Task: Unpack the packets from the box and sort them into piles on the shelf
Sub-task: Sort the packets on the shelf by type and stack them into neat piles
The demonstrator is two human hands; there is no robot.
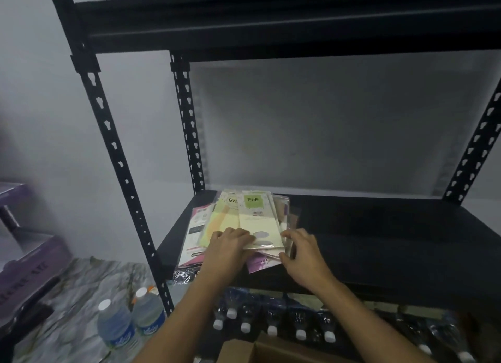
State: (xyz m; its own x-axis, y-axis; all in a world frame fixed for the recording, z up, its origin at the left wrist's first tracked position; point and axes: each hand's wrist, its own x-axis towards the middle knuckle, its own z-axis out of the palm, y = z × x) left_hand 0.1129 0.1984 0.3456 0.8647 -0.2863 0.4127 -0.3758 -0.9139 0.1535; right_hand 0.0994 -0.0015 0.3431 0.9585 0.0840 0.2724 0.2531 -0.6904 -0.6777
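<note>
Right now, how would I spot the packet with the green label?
On the black shelf, find the packet pile near its left end. The top packet is pale yellow with a green ENE label; its neighbour's label is white.

We seem to be in a storeroom or stock area: a black boltless metal shelving rack [127,178] stands against a bare grey wall [40,91], rows of capped water bottles [271,324] fill its lower level, and an open cardboard box [260,349] sits below.
</note>
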